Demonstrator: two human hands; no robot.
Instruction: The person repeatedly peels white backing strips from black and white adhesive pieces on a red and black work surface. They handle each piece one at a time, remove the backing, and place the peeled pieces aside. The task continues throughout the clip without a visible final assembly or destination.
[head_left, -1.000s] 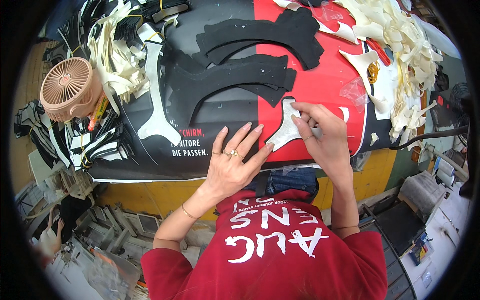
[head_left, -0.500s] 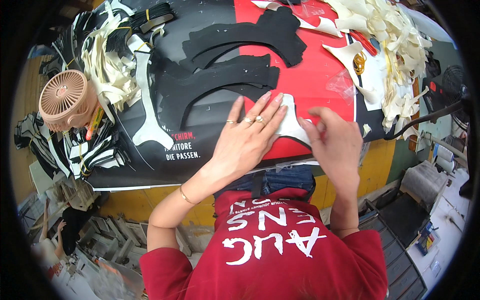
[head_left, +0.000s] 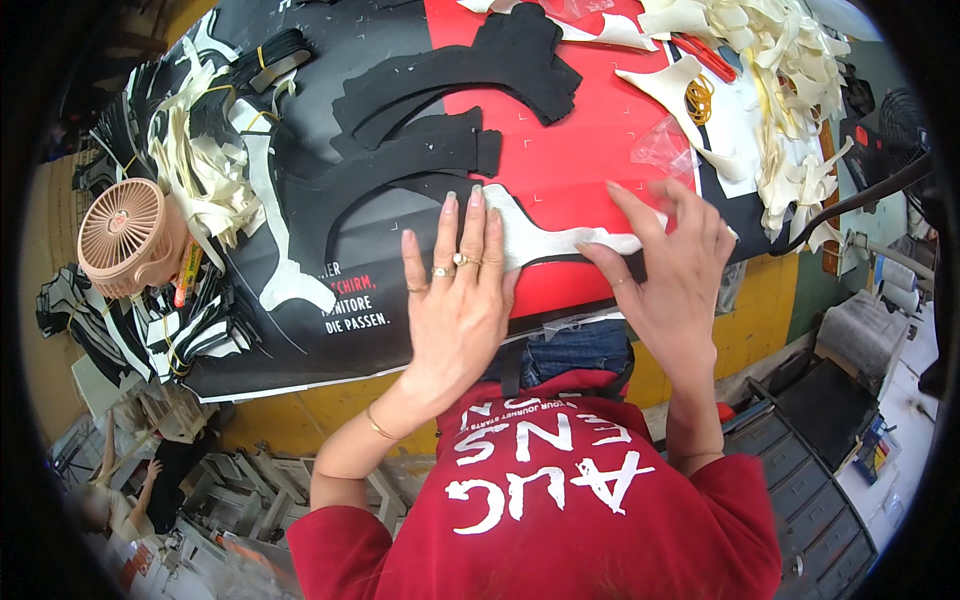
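Observation:
A white curved cut piece (head_left: 522, 235) with a dark edge along its near side lies on the red part of the printed sheet (head_left: 560, 165). My left hand (head_left: 458, 300) rests flat with fingers stretched out, its fingertips at the piece's left end. Over the piece's right part is my right hand (head_left: 665, 275), thumb and fingers apart. The thumb tip meets the near edge, and the fingers partly hide the right end. Just beyond my left hand, black curved pieces (head_left: 400, 155) lie in overlapping stacks, with another black stack (head_left: 480, 75) farther back.
At the left are a pink fan (head_left: 125, 235), bundled black and white strips (head_left: 180, 335), cream strips (head_left: 215, 185) and a long white piece (head_left: 265, 170). Cream pieces (head_left: 790, 90) pile up at the right, near yellow rubber bands (head_left: 699, 100) and a red-handled tool (head_left: 708, 58).
My left hand has shifted left and flattened at the white piece's left end. The piece now lies more sideways, stretching right under my right hand, whose fingers have spread.

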